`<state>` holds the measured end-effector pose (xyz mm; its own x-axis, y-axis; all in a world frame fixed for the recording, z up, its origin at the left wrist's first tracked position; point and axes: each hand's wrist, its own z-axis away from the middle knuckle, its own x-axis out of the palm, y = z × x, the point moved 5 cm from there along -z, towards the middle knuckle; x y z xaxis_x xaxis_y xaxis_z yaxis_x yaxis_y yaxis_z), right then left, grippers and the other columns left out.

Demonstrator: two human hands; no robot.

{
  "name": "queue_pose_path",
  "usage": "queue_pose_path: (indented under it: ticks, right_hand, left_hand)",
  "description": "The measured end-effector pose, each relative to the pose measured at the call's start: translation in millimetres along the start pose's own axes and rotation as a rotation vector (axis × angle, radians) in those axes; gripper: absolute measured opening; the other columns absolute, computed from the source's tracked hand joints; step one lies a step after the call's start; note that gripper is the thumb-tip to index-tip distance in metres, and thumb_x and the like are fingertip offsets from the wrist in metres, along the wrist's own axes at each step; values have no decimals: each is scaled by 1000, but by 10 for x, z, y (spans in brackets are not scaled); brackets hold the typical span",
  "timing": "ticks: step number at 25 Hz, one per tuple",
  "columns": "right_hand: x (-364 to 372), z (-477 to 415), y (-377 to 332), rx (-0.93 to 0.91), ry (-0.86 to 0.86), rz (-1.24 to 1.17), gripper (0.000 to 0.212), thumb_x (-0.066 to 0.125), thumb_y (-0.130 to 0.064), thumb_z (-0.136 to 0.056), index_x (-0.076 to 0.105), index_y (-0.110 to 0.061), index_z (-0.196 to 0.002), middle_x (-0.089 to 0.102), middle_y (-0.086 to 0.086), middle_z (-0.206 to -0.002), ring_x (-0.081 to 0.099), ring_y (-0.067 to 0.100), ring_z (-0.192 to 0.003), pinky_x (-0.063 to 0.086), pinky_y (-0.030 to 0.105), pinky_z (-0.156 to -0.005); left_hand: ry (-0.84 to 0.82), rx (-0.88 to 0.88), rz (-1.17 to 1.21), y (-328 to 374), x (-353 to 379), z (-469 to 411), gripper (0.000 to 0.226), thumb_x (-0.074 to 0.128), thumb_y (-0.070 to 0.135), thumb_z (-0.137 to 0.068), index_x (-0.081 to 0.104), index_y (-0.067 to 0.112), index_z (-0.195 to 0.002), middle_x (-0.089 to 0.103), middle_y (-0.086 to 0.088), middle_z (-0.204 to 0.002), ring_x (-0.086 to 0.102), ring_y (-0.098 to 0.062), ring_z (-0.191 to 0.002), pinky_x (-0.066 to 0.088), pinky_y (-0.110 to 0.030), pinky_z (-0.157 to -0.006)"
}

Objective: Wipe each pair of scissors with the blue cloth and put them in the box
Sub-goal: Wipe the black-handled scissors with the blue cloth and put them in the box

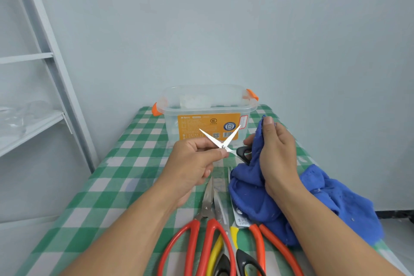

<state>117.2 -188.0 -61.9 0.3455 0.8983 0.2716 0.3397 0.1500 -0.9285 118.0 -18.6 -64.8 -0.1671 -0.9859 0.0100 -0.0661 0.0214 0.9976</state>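
My left hand (pixel 197 159) pinches a small pair of scissors (pixel 220 140) near the pivot; its white blades are spread wide and point up toward the box, and its black handle (pixel 243 152) reaches right into the cloth. My right hand (pixel 274 148) grips the blue cloth (pixel 253 195), which drapes down onto the table. The clear plastic box (pixel 209 111) with orange latches and an orange label stands open at the back of the table.
Several larger scissors lie at the near edge: a red-handled pair (pixel 207 228), a yellow-and-black pair (pixel 220 251) and an orange-handled pair (pixel 257 237) partly under the cloth. The green checked tablecloth (pixel 125 175) covers the table. A grey shelf (pixel 31 119) stands left.
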Motion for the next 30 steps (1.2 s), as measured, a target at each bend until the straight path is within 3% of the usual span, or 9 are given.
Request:
queue_pose_path:
  ticks: [2, 6, 10, 14, 19, 23, 28, 30]
  right_hand:
    - [-6, -24, 2, -21, -27, 43, 45, 49, -36, -105, 52, 3, -85, 64, 7, -71, 63, 27, -63, 57, 40, -58]
    - [43, -33, 52, -54, -112, 176, 51, 51, -39, -104, 45, 9, -86, 59, 30, -76, 58, 28, -62, 52, 48, -56]
    - [-4, -60, 55, -47, -52, 146, 44, 51, -36, -104, 44, -6, -72, 43, 12, -63, 49, 27, -63, 47, 43, -60]
    - [2, -35, 24, -1, -20, 77, 46, 49, -32, -106, 41, -15, -63, 44, 4, -51, 51, 19, -54, 49, 30, -55]
    - [20, 9, -20, -11, -24, 76, 49, 48, -32, -106, 39, -18, -61, 39, -5, -44, 44, 16, -48, 44, 29, -51]
    - [129, 72, -30, -52, -99, 113, 45, 51, -30, -105, 40, -14, -65, 37, -4, -50, 36, 12, -48, 39, 24, -48]
    - [160, 90, -35, -32, -186, 7, 38, 55, -23, -103, 51, -1, -74, 46, 9, -61, 52, 18, -65, 48, 18, -56]
    - [166, 79, 2, -52, -214, 78, 43, 57, -26, -102, 50, 8, -77, 47, 10, -64, 52, 20, -66, 48, 26, -58]
  left_hand:
    - [14, -10, 50, -1, -32, -18, 4, 72, 5, -86, 73, 5, -82, 51, -12, -74, 34, -9, -44, 20, -15, -35]
    - [15, -29, 173, 33, -57, -10, 7, 65, 1, -90, 70, 3, -86, 67, -17, -88, 39, -9, -46, 20, -16, -33]
    - [-26, -82, 382, 70, -37, 8, 24, 55, -2, -86, 66, -3, -107, 74, -21, -97, 53, -11, -54, 30, -17, -37]
    - [-16, -26, 586, 42, 33, 19, 26, 64, 2, -74, 66, 1, -100, 75, -19, -99, 71, -15, -75, 54, -19, -58]
    - [25, 22, 570, -15, 199, 6, 13, 64, 6, -86, 68, 2, -98, 75, -15, -97, 73, -18, -85, 59, -24, -70]
    - [68, 32, 545, -28, 179, -14, 24, 69, 19, -81, 70, 4, -100, 75, -9, -91, 72, -16, -83, 59, -27, -71]
    - [157, 69, 518, -48, 112, -32, 11, 64, 18, -94, 70, 8, -92, 74, -5, -85, 71, -15, -81, 58, -28, -75]
    - [146, 86, 465, -51, 125, -31, 10, 63, 13, -95, 72, 8, -92, 74, -6, -86, 70, -15, -83, 58, -30, -78]
